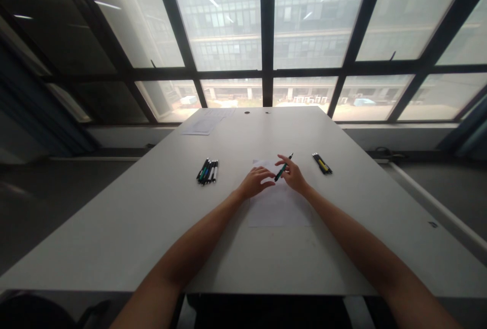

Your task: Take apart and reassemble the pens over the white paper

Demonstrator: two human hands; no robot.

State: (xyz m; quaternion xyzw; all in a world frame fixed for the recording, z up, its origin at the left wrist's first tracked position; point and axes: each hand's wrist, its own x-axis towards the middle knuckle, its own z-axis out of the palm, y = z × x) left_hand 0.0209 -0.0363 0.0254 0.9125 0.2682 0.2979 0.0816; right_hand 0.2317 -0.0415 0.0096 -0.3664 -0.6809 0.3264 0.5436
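A pen (pixel 281 171), dark with a teal-green barrel, is held at a slant in the fingers of my right hand (pixel 296 179). My left hand (pixel 254 183) is close by on the left, thumb and fingers apart, its fingertips near the pen's lower end; whether they touch it I cannot tell. Beneath both hands lies a white sheet of paper (pixel 279 212), partly hidden by them. Several pens (pixel 207 172) with black, green, blue and white parts lie in a group to the left. To the right is a smaller group of black pens (pixel 322 163), one with a yellow part.
Everything rests on a long white table (pixel 144 238). Some papers (pixel 201 123) lie at its far left, and a dark round spot (pixel 247 112) shows near the far edge. A small dark mark or label (pixel 432 224) is at the right. Large framed windows stand beyond.
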